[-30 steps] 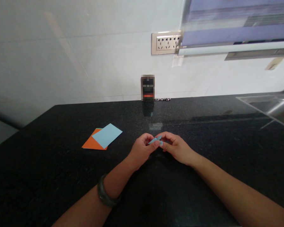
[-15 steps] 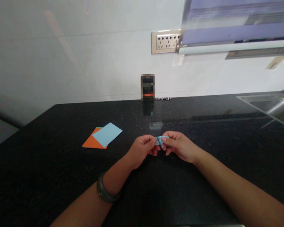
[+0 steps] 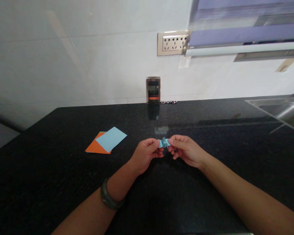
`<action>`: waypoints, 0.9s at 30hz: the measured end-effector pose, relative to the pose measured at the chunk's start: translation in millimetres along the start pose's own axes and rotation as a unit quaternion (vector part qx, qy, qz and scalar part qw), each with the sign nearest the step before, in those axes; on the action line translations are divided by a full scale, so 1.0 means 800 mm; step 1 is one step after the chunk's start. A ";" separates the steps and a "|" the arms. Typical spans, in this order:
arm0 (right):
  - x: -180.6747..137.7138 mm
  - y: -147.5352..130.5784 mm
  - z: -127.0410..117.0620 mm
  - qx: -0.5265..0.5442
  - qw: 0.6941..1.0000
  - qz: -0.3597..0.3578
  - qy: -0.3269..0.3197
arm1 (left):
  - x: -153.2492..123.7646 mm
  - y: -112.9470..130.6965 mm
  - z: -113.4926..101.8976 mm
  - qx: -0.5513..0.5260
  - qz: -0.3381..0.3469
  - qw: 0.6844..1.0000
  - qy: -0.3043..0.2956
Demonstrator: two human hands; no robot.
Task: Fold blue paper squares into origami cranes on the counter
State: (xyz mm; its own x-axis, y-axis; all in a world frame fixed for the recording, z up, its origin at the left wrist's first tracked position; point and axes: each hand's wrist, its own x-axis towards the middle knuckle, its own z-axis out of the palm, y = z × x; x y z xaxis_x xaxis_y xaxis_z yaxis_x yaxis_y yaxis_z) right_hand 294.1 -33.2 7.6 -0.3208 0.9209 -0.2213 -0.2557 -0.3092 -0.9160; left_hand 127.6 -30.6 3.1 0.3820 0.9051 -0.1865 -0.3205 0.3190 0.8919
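A small folded light blue paper piece (image 3: 164,143) is held just above the black stone counter (image 3: 63,182), near its middle. My left hand (image 3: 147,155) pinches its left end with thumb and fingers closed. My right hand (image 3: 186,151) pinches its right end the same way. A dark bracelet (image 3: 107,199) sits on my left wrist. To the left on the counter lies a light blue paper sheet (image 3: 111,138) overlapping an orange sheet (image 3: 94,148).
A small dark box (image 3: 153,90) stands against the white wall at the back of the counter, with tiny beads (image 3: 169,102) beside it. A wall socket strip (image 3: 172,43) is above. A steel sink (image 3: 281,109) lies at the right edge.
My hands have drawn slightly apart, and the blue paper piece between them now shows more, spread open between the two pinches.
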 end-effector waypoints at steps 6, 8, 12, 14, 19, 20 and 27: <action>0.000 0.000 0.000 0.007 1.000 0.002 0.011 | 0.000 0.000 0.001 -0.001 -0.001 1.000 0.010; 0.000 0.000 0.000 0.011 1.000 0.002 0.012 | 0.000 0.000 0.000 0.000 0.001 1.000 0.010; 0.000 0.001 -0.001 0.020 1.000 0.002 0.009 | 0.001 -0.001 0.000 0.004 0.000 1.000 0.009; 0.000 0.001 -0.001 0.027 1.000 0.002 0.007 | 0.001 -0.001 0.000 0.004 -0.002 1.000 0.012; 0.002 0.003 -0.002 0.039 0.999 0.004 0.003 | 0.001 -0.001 0.001 0.001 -0.005 1.000 0.014; 0.002 0.003 -0.002 0.040 0.999 0.005 0.004 | 0.001 -0.001 0.000 -0.001 -0.005 1.000 0.013; 0.002 0.002 -0.002 0.054 0.999 0.003 0.002 | 0.001 -0.001 0.000 -0.013 -0.002 1.000 0.012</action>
State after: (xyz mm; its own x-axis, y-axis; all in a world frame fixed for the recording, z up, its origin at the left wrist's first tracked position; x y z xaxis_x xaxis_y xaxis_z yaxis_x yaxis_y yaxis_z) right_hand 294.6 -31.4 5.5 -0.3191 0.9201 -0.2272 -0.3509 -0.3374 -0.8735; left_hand 128.4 -30.3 2.1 0.3626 0.9104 -0.1994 -0.3411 0.3287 0.8807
